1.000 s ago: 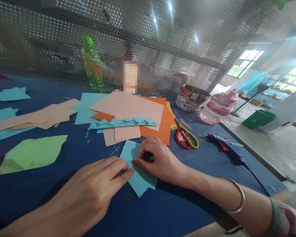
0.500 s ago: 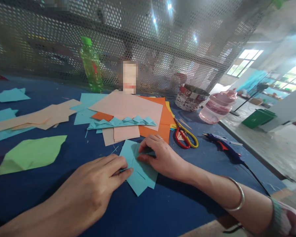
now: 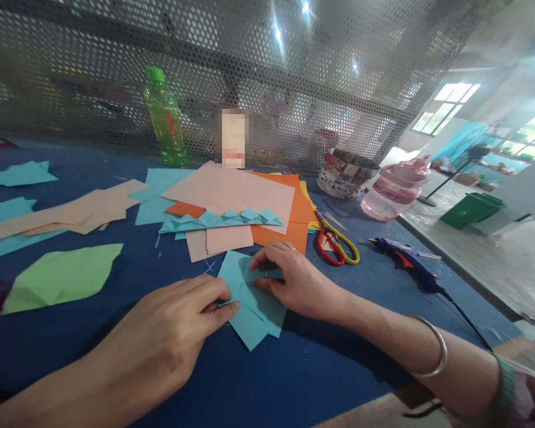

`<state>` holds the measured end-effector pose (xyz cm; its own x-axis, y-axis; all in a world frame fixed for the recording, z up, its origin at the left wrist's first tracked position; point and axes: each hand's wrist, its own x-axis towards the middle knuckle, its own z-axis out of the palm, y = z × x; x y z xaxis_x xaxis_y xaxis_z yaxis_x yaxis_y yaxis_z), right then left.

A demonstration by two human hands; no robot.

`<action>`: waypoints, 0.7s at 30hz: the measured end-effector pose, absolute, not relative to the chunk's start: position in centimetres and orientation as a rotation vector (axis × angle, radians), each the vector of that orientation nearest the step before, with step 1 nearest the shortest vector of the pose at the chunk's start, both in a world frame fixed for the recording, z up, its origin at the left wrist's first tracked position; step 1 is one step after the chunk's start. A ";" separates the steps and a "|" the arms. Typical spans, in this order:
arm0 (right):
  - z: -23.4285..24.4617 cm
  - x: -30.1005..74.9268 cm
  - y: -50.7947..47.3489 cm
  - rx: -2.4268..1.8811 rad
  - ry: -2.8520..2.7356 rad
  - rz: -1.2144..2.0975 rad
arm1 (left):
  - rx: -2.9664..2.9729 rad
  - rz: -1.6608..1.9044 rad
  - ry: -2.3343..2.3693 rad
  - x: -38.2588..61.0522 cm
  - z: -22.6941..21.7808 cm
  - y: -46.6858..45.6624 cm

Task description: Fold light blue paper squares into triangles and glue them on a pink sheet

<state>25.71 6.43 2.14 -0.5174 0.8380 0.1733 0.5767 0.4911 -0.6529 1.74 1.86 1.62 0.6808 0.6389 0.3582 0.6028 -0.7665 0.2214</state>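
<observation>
Two hands work before us in the head view, over light-blue paper sheets (image 3: 245, 324) that lie overlapped at the near middle of the desk (image 3: 232, 395). Our left hand (image 3: 178, 324) rests at the sheets' left edge, thumb and forefinger nearly together; we cannot tell whether its grip pinches the paper. Our right hand (image 3: 296, 282) lies over their right side, its grip parted, with a plain gap between thumb and forefinger and the tips at the paper; we cannot see that it has hold of anything. Just beyond the sheets we have a folded blue strip (image 3: 223, 222) with a row of points, lying across pink paper (image 3: 245, 193) and orange paper (image 3: 289, 242). To our right are scissors (image 3: 330, 252) with one red and one yellow handle, then a glue gun (image 3: 403, 261); to our left, a green paper piece (image 3: 65, 276).
</observation>
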 end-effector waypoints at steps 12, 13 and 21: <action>1.8 26.0 6.2 -1.024 -2.307 0.685 | 2.702 0.768 1.016 0.1 1.9 4.3; 1.7 26.0 6.1 -1.016 -2.301 0.683 | 2.714 0.764 0.996 0.1 1.9 4.4; 1.2 26.0 5.7 -0.846 -2.304 0.423 | 2.736 0.743 0.795 0.7 2.6 4.1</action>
